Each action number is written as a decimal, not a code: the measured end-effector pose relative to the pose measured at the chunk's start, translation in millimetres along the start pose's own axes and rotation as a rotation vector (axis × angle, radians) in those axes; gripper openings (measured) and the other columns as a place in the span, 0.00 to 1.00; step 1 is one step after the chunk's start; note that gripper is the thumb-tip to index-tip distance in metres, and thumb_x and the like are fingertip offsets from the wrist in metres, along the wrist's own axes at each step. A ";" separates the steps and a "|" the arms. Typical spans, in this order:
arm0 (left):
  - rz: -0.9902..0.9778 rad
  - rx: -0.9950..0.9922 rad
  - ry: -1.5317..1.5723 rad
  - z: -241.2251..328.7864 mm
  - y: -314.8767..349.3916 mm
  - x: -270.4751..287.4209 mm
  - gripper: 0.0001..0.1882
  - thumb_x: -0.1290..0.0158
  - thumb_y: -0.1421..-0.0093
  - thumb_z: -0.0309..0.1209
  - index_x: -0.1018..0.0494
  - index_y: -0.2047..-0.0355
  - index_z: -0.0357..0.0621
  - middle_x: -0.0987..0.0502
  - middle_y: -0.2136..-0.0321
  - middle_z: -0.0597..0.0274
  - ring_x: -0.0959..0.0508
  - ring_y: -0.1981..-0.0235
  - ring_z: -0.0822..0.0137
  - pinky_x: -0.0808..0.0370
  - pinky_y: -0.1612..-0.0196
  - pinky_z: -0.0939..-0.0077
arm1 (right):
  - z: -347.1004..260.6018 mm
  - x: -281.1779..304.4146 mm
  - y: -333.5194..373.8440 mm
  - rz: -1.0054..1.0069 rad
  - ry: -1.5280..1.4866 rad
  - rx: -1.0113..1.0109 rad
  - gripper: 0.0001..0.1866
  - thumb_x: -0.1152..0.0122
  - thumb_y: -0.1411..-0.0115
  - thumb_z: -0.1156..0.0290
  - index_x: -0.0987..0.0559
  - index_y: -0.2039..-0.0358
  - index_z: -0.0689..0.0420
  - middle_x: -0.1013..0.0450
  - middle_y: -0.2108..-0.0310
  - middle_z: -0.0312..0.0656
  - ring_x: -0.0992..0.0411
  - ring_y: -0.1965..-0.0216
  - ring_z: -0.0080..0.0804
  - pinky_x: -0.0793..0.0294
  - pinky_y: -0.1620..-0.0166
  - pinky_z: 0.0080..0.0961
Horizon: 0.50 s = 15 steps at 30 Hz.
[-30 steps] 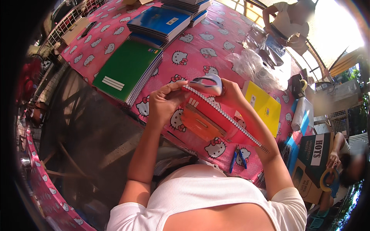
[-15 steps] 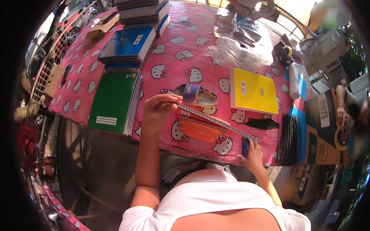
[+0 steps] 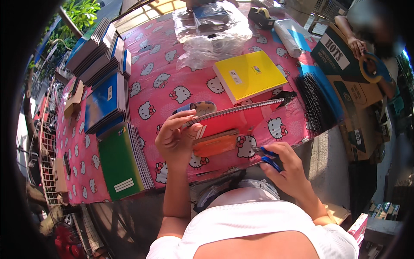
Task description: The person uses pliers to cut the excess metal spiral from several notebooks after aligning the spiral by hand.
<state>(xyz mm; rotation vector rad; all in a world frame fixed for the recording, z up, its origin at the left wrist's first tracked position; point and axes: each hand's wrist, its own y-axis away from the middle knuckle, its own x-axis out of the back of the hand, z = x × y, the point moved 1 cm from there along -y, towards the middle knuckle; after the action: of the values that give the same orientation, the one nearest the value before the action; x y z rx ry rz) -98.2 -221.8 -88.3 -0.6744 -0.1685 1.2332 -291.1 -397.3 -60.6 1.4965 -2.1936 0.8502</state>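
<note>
A red spiral notebook [image 3: 230, 118] stands tilted over the table with its dark coil running along the top edge. My left hand [image 3: 177, 140] pinches it at the left end of the coil. To the right, my right hand [image 3: 290, 168] is closed around blue-handled pliers [image 3: 269, 159], whose handles are spread apart; their small metal tip is clear of the notebook. Below the notebook lies a flat orange thing [image 3: 217, 143] I cannot identify. Partly hidden behind the coil is a patterned blue and tan object [image 3: 198, 107].
Green notebooks [image 3: 118, 159], blue notebooks [image 3: 103, 101] and tall stacks [image 3: 92, 54] line the left. A yellow notebook [image 3: 250, 74], black coils [image 3: 317, 103], clear plastic [image 3: 211, 41] and a tape dispenser [image 3: 261, 18] sit beyond. Another person's hand [image 3: 357, 46] is by a box [image 3: 334, 54].
My view has turned. The red notebook has tipped so its cover shows. My right hand and the pliers have drawn back from the coil's right end toward me, and the handles have spread.
</note>
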 end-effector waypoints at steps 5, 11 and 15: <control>-0.122 -0.183 -0.163 17.4 9.6 -38.2 0.13 0.38 0.53 0.14 0.24 0.66 0.36 0.20 0.63 0.50 0.21 0.64 0.67 0.23 0.62 0.79 | -42.2 -15.1 -36.0 0.086 0.102 0.202 0.23 0.35 0.48 0.67 0.29 0.53 0.59 0.33 0.57 0.48 0.32 0.56 0.47 0.33 0.53 0.40; -0.151 -0.285 -0.207 15.5 11.8 -43.0 0.15 0.37 0.57 0.12 0.23 0.66 0.35 0.20 0.64 0.50 0.21 0.65 0.64 0.23 0.65 0.78 | -49.6 -10.4 -29.0 0.108 0.201 0.197 0.24 0.36 0.48 0.66 0.30 0.51 0.59 0.34 0.56 0.47 0.34 0.54 0.47 0.37 0.50 0.43; -0.142 -0.325 -0.297 16.2 10.9 -46.3 0.15 0.38 0.58 0.12 0.23 0.68 0.35 0.19 0.65 0.50 0.20 0.67 0.62 0.23 0.65 0.77 | -49.9 -4.5 -30.4 0.097 0.201 0.149 0.23 0.35 0.47 0.67 0.29 0.52 0.59 0.32 0.57 0.47 0.32 0.55 0.45 0.34 0.52 0.38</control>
<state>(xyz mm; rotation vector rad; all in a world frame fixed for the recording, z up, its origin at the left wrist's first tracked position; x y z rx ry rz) -130.7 -255.9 -70.7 -0.7408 -0.6642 1.1749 -263.5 -369.6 -17.0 1.3123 -2.1073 1.1657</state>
